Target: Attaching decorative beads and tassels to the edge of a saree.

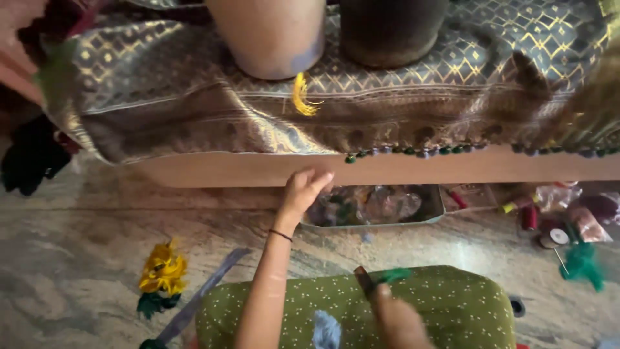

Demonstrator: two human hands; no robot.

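Warm, dim indoor light, a soft sheen on the stone floor (84, 232), and motion blur throughout.

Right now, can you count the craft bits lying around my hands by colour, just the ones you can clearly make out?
Yellow: 2, the flower bunch on the floor and the tassel on the cloth
Green: 2, the tuft at the right hand and the bundle on the floor
Red: 1, the thread spool
Total: 5
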